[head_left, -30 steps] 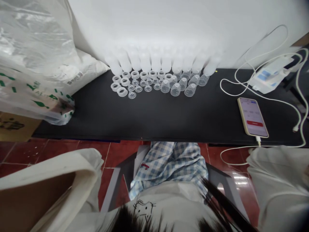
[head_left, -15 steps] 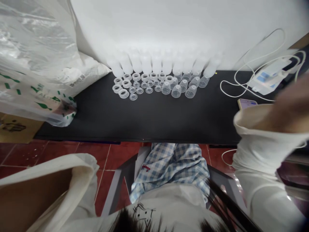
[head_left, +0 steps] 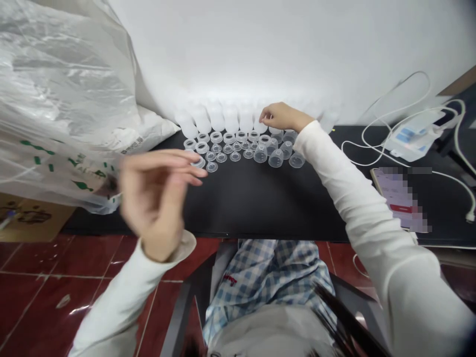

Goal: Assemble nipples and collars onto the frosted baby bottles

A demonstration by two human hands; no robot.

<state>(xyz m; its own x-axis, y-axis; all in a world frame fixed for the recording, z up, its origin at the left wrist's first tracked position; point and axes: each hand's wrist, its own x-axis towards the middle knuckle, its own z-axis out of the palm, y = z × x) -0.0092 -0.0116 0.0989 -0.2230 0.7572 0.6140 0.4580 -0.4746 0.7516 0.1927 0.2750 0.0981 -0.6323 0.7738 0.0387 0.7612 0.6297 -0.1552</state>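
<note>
My left hand point(head_left: 159, 191), blurred, hangs over the front left of the black table with its fingers stretched out and nothing in it. Beyond its fingertips lie clear screw rings point(head_left: 216, 138) and small clear nipples point(head_left: 235, 156). My right hand point(head_left: 284, 116) reaches over the back row of frosted white bottles point(head_left: 231, 120). Its fingers curl loosely downward before one bottle, with a gap by the thumb; whether they touch it is unclear. Clear dome caps point(head_left: 275, 158) stand just in front of my right hand and forearm, which hides some of them and some bottles.
Large plastic bags point(head_left: 74, 99) fill the left side above a cardboard box point(head_left: 33, 213). At the right lie a phone point(head_left: 399, 198), a white power strip point(head_left: 414, 141) and looped white cables. A white wall stands behind the black table point(head_left: 256, 208).
Both hands have come in over the table: the left from the lower left, the right from the right edge to the bottles. The phone shows more fully. The view has shifted slightly.
</note>
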